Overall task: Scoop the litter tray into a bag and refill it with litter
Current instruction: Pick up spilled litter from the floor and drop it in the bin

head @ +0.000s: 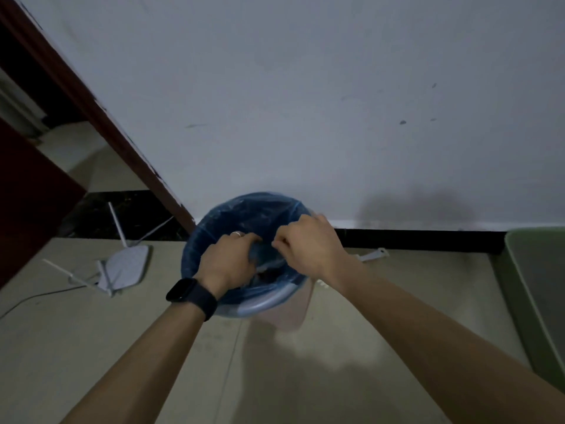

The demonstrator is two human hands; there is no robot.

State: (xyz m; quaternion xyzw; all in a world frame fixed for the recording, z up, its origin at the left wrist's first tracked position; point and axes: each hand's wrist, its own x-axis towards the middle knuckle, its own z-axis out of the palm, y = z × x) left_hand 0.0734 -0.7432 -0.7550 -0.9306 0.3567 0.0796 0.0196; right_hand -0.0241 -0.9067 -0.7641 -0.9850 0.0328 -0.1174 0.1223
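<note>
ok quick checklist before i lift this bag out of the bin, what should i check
1. Both hands on the bag: ok. The left hand and right hand pinch the blue bag at its mouth.
2. Bag mouth gathered shut: not ok. The far side is still spread over the bin rim.
3. Bag free of tears: cannot tell, too dark.
4. Floor around the bin free for stepping: not ok. A router with its cable lies to the left, and a white scoop handle to the right.
5. Litter tray within reach: ok. The green tray is at the right edge.
</note>
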